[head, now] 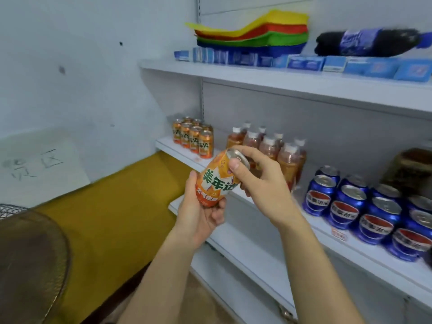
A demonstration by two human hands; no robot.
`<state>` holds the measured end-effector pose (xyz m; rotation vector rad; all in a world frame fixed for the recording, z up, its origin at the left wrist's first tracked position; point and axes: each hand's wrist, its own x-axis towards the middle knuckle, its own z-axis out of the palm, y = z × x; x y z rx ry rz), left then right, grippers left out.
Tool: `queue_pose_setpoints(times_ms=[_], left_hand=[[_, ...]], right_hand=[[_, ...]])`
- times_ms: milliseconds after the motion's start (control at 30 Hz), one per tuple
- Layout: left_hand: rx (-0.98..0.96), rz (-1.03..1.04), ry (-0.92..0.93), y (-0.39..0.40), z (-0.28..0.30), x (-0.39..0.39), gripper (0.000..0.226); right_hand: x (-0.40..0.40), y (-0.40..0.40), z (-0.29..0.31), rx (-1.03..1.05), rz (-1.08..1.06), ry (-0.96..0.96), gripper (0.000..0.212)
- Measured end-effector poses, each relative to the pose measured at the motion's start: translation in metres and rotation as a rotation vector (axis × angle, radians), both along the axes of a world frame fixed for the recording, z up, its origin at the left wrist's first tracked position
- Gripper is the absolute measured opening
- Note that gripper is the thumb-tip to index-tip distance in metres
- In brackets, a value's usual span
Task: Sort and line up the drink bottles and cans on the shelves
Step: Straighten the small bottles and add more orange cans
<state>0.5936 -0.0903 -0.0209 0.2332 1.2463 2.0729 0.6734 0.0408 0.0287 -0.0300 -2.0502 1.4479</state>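
An orange soda can (216,181) is tilted in the air in front of the middle shelf (327,232). My left hand (198,213) grips its lower end from below. My right hand (261,181) pinches its silver top rim with thumb and fingers. On the shelf's far left stand several matching orange cans (194,137) in rows. To their right are several amber tea bottles (268,148) with white caps. Further right sit several blue cola cans (364,209).
The upper shelf (280,80) carries blue packets (304,61), stacked coloured trays (261,33) and a dark cola bottle (364,43) lying on its side. A lower shelf (238,256) juts out beneath. A yellow surface (112,206) and a fan grille (28,258) lie at left.
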Motion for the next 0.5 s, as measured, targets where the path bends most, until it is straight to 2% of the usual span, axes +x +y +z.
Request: queue_pose_setpoints(times_ms=[67,167,233,300,433,500], left_hand=[[-0.047,-0.031,-0.045,-0.005,-0.007,-0.029,0.073],[-0.084,-0.067,-0.087,0.0,-0.017,-0.074,0.073],[-0.1,-0.094,-0.104,0.009,-0.022,-0.106,0.073],[-0.115,-0.113,-0.111,0.019,-0.022,-0.138,0.073],[-0.151,-0.123,-0.109,0.034,-0.005,-0.206,0.071],[-0.147,-0.114,-0.075,0.043,0.005,-0.243,0.071]], right_hand=[[-0.029,-0.001,-0.009,-0.022,-0.023,-0.022,0.024],[-0.076,0.008,-0.013,0.053,-0.095,-0.073,0.02],[-0.109,0.016,-0.019,0.086,-0.185,-0.059,0.027],[-0.143,0.022,-0.024,0.059,-0.25,-0.028,0.036],[-0.216,0.04,-0.02,-0.036,-0.274,-0.071,0.023],[-0.25,0.047,-0.011,-0.029,-0.299,-0.101,0.034]])
